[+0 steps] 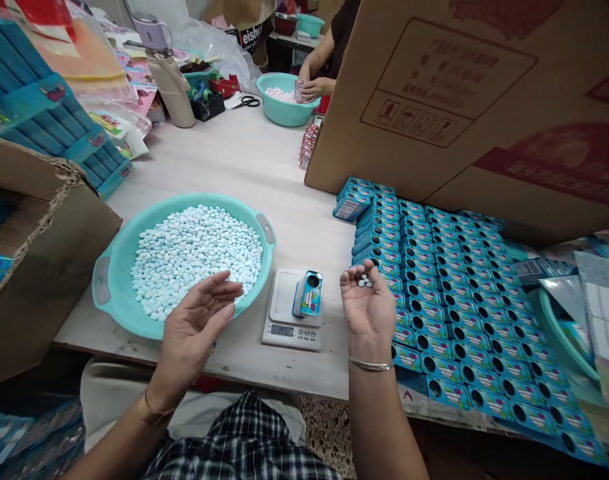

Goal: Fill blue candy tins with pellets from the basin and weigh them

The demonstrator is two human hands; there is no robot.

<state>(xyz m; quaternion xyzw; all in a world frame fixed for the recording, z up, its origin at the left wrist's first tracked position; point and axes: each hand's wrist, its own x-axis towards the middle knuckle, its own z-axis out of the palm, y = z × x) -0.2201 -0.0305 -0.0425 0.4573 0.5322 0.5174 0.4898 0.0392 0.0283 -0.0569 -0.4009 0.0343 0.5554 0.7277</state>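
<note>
My left hand (199, 320) is over the near right rim of a turquoise basin (104, 260), palm turned inward, fingers apart and nothing visible in it. Pale blue and white candies (194, 253) fill the basin. Palm up, my right hand (369, 313) cups a few small candies (365, 281) at its curled fingers. Between my hands sits a white digital scale (284, 300) with a lit display. A small blue candy box (310, 293) stands on its plate, a dark round hole on top and a pale candy at the hole's edge. Neither hand touches the box.
Rows of similar blue boxes (454, 300) cover the right side beside a large carton (434, 100). An open carton (49, 247) stands left. Behind are a tumbler (171, 90), scissors (247, 102) and another person's hands (317, 87) at a second basin (287, 113).
</note>
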